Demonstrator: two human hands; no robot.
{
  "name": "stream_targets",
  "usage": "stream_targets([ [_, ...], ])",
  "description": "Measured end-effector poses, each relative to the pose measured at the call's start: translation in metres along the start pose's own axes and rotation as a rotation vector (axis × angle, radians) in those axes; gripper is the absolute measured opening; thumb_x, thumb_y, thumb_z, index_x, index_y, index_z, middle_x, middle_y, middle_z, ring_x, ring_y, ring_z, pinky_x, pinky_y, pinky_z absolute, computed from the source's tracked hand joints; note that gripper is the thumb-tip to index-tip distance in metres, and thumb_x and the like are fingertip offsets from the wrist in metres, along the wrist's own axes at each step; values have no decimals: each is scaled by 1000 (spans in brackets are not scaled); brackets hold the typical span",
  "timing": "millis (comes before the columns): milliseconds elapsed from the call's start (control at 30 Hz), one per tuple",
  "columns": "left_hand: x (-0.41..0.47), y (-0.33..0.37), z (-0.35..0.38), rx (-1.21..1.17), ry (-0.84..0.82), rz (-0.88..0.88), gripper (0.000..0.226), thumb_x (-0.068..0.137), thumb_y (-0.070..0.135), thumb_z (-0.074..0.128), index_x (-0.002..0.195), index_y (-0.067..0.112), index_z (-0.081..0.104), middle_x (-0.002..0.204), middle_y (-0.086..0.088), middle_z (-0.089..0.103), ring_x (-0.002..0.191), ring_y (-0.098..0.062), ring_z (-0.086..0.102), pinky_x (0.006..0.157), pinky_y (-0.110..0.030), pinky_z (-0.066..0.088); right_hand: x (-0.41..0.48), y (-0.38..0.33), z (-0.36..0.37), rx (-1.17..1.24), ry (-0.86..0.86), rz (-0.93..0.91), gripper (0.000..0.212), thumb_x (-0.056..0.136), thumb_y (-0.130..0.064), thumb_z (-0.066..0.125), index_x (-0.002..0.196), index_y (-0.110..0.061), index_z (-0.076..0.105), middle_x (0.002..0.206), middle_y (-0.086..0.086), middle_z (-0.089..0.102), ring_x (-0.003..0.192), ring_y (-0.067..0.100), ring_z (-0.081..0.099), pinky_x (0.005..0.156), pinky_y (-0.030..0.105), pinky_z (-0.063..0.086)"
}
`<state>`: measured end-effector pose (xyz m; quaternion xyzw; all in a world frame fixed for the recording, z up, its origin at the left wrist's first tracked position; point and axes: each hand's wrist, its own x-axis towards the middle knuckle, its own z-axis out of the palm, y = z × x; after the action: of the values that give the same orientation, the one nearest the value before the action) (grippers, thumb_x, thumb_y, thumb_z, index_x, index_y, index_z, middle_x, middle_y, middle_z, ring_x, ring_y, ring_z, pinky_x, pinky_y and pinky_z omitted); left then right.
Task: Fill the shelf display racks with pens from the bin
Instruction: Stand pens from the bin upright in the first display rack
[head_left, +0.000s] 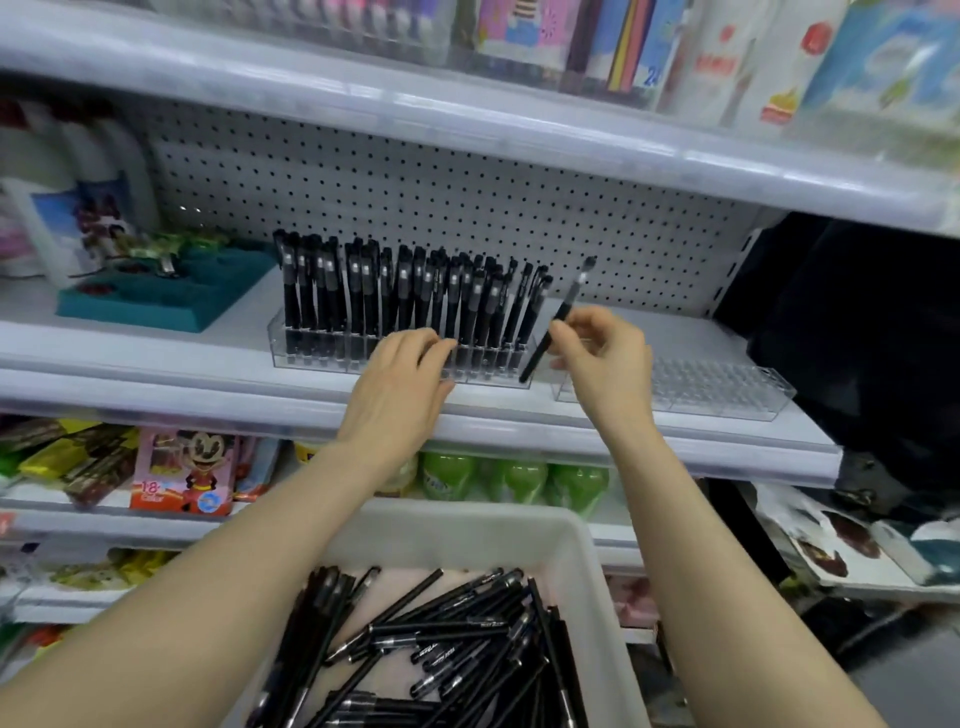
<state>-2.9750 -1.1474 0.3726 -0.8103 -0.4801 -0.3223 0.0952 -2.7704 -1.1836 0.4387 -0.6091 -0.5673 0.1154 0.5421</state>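
Pen (541, 347) pinched between thumb and fingertips (574, 318) of right hand (605, 358), other fingers loosely curled behind. Tilted: top end up and to the right, above the fingers; bottom end down and to the left, below them, right by the end of first clear rack (311, 358). Touching that rack or not: cannot tell.

Left hand (397, 384) flat and relaxed, holding nothing, fingers (434, 345) nearly straight and resting on front of same rack. Rows of black pens (363, 291) standing up just behind and above those fingers.

Second clear rack (727, 387) just to the right of the right hand's fingers, partly hidden behind the hand.

White bin (592, 571) well below both hands, between the forearms, with loose black pens (457, 639) piled inside.
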Motion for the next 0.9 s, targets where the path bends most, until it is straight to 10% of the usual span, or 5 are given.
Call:
stream_targets([
  [900, 0, -16, 20, 34, 18, 17, 48, 93, 21, 59, 138, 6, 49, 136, -11, 48, 125, -30, 42, 109, -41, 37, 25, 22, 61, -328, -6, 34, 26, 95, -24, 61, 110, -6, 70, 102, 12, 69, 89, 28, 61, 80, 31, 44],
])
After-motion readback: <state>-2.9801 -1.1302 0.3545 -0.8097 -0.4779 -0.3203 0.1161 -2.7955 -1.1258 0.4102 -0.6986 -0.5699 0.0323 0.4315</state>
